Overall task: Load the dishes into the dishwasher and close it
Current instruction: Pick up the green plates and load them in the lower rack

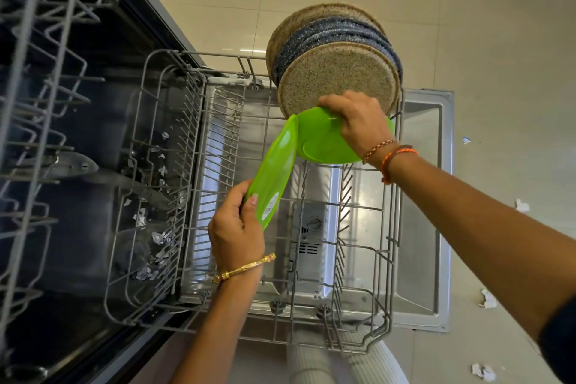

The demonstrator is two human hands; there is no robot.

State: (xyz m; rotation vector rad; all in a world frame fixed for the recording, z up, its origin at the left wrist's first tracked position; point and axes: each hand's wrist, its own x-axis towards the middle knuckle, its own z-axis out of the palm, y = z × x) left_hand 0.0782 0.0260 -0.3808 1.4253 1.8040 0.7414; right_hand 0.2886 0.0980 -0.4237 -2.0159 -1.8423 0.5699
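Racks fill the left side: the upper rack juts out over the dark tub, where torn paper scraps lie on the dishwasher's floor. Next to it the lower rack, of grey wire, is pulled out over the open door, and its middle rows of tines stand bare, with open room between the left wall and the plates at the far end.

The left hand grips one green plate by its near rim, thumb curled over the edge. That plate stands almost on edge, its long axis running from the hand up and away, and its far rim touches the second green plate. A white label shows on its near face.

The right hand grips the second green plate by its top rim, fingers curled over it; its underside faces the camera, tilted, and it sits just in front of the speckled stack.

At the rack's far right corner, speckled plates stand upright on edge, packed together: beige ones in front and behind, dark blue ones between.

More paper scraps lie on the tiled floor right of the door.
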